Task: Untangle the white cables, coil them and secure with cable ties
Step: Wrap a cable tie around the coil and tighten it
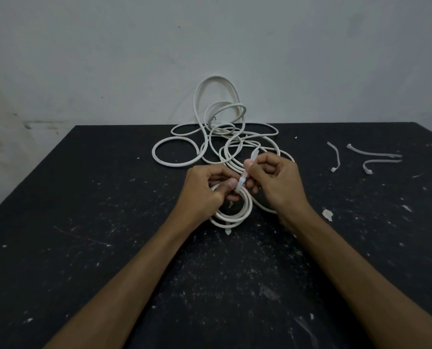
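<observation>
Both our hands, left (207, 183) and right (272, 177), pinched a cable tie (245, 173) around the coiled white cable (235, 217) on the bench (84, 197).

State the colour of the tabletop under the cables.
Black, speckled with white flecks: the flat tabletop, head view.

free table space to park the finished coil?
Left of the left hand, out to the table edge: bare. Near strip around the forearms: only white flecks. Crowded: tangled cables at the back centre, spare cable ties at the right rear.
</observation>
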